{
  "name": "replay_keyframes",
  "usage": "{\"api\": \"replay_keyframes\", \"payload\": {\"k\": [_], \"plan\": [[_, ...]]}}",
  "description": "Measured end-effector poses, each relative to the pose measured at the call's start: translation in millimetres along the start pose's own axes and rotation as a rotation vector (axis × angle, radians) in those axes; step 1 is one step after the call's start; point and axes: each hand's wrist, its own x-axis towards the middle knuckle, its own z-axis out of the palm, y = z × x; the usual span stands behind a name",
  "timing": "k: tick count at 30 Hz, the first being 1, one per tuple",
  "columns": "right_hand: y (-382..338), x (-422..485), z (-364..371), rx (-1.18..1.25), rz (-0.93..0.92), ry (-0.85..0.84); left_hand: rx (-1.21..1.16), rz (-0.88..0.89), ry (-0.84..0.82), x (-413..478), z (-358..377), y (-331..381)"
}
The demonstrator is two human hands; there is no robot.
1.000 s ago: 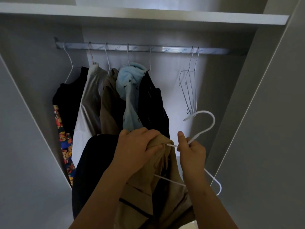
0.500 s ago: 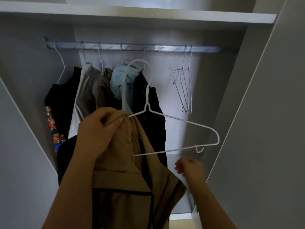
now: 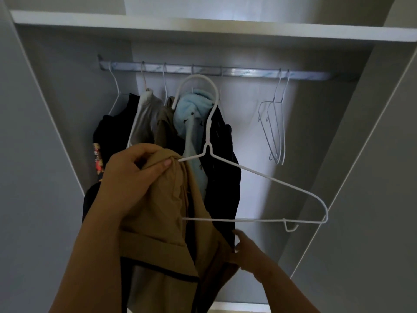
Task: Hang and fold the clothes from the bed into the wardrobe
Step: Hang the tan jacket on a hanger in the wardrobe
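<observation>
Stood open, the wardrobe (image 3: 372, 154), with a white shelf (image 3: 203, 26) across the top and a metal rail (image 3: 225, 72) beneath it.

Hung from the rail's left half, a packed row of clothes on wire hangers: a black garment (image 3: 112, 129) with a bright print near its lower edge, then a pale grey top (image 3: 144, 118), an olive piece (image 3: 163, 129), a light blue fleece (image 3: 191, 114) and a dark garment (image 3: 222, 159) at the row's right end.

Raised in front of that row, the left hand (image 3: 133, 179), its grip clamped on the bunched top of a tan jacket (image 3: 162, 222) together with the left shoulder of a white hanger (image 3: 255, 177). Draped down from that fist toward the bottom of the view, the jacket, dark-trimmed and dark-lined, only its left side threaded on the hanger. Held below the rail and not hooked on it, the hanger's curved hook, overlapping the blue fleece in the view; stuck out bare to the right, its other shoulder and bottom bar.

Lower and to the right, under the bottom bar, the right hand (image 3: 248, 256), its grip pinched on the jacket's loose right edge.

Farther right, well apart from the clothes, two empty hangers (image 3: 276, 129) dangling side by side from the rail.
</observation>
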Motion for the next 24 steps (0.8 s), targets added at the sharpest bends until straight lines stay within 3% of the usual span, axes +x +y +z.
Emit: {"api": "replay_keyframes", "payload": {"k": [6,13,24], "plan": [[2.9,14.8,11.2,-0.074,0.076,0.020,-0.008,-0.008,0.024,-3.8,-9.1,-6.8],[16.6,13.1,-7.2,0.445,-0.081,0.358,0.131,-0.050,-0.071,-3.9,-42.4,-24.2],[9.7,24.5,-56.2,0.344,-0.033,0.575,0.301,-0.292,-0.350,-4.2,-69.4,-65.5]]}}
